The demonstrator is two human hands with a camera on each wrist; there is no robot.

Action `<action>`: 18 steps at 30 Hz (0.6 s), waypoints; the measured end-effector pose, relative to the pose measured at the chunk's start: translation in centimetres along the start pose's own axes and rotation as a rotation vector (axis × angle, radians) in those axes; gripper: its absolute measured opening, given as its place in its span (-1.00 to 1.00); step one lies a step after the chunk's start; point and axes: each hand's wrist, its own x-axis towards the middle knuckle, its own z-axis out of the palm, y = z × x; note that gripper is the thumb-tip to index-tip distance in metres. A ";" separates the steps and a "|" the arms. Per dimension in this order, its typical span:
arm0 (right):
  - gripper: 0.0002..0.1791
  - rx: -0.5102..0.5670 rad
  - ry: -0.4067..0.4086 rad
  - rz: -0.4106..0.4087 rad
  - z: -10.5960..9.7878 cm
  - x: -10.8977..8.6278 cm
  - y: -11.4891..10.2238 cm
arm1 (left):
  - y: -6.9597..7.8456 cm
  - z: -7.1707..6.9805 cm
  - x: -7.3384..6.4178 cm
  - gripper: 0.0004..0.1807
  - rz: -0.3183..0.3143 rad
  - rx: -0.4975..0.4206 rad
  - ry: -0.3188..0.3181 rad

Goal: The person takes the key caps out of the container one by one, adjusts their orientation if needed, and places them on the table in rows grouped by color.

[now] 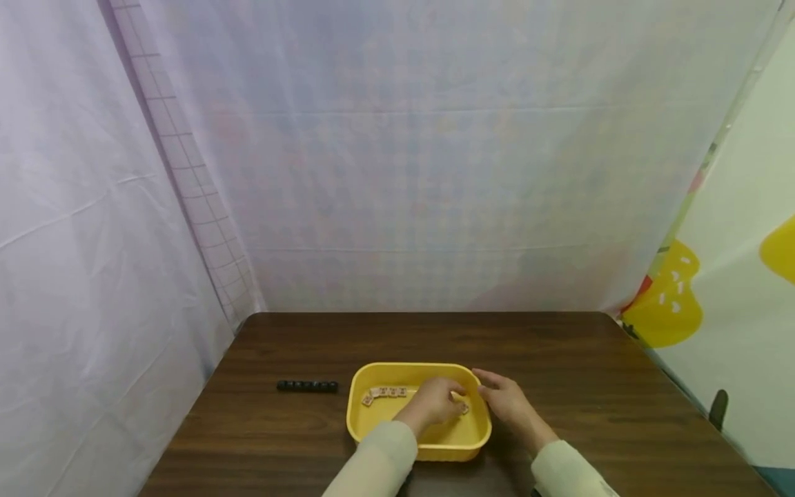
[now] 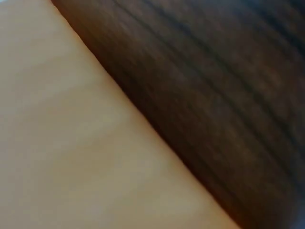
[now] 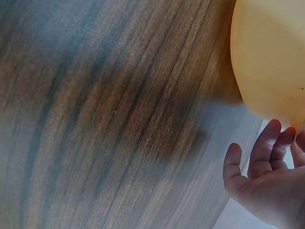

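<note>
A yellow plastic basin (image 1: 422, 454) stands on the brown table. My left hand (image 1: 431, 402) reaches down inside it with bent fingers, its fingertips at a small beige tile (image 1: 464, 408) near the right wall. Whether they pinch that tile cannot be made out. Several more beige tiles with dark markings (image 1: 393, 392) lie in a bent row at the basin's back left. My right hand (image 1: 506, 402) holds the basin's right rim; in the right wrist view, its curled fingers (image 3: 264, 143) meet the outer wall. The left wrist view catches only a pale sleeve (image 2: 86, 143) and the table.
Left of the basin, a short row of black blocks (image 1: 307, 386) lies on the wood-grain table (image 1: 559, 345). A white curtain (image 1: 422, 172) hangs behind the table's far edge, and another white cloth (image 1: 81, 241) hangs at the left.
</note>
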 end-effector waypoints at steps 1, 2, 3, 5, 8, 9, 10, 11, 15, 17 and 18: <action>-0.56 0.004 0.000 0.002 0.0 0.0 0.0 | -0.1 0.1 0.1 -0.71 0.007 0.029 -0.001; -0.56 0.005 -0.001 0.004 0.0 0.0 0.0 | -0.1 0.1 0.1 -0.73 0.008 0.050 -0.006; -0.55 0.007 -0.003 0.005 0.0 0.0 0.0 | -0.2 0.1 0.1 -0.77 0.016 0.073 -0.008; -0.55 0.008 -0.004 0.010 0.0 0.0 0.0 | -0.3 0.0 0.0 -0.83 0.023 0.108 -0.012; -0.55 0.010 -0.001 0.011 0.0 0.0 -0.1 | -0.3 0.1 0.0 -0.81 0.020 0.143 -0.013; -0.55 0.011 0.002 0.010 0.0 0.0 -0.1 | -0.2 0.1 0.0 -0.77 0.022 0.152 -0.016; -0.55 0.009 0.007 0.009 0.0 0.0 -0.1 | -0.2 0.1 0.0 -0.71 0.024 0.159 -0.019; -0.55 0.006 0.011 0.008 0.1 0.1 -0.1 | -0.1 0.1 0.1 -0.66 0.029 0.163 -0.025; -0.55 -0.005 0.015 0.006 0.1 0.1 0.0 | 0.1 0.2 0.0 -0.67 0.066 0.156 -0.063; -0.55 -0.007 0.012 0.009 0.1 0.1 0.0 | 0.1 0.2 -0.1 -0.77 0.068 0.145 -0.070; -0.55 -0.005 0.010 0.010 0.1 0.1 0.0 | 0.1 0.2 -0.1 -0.82 0.063 0.147 -0.069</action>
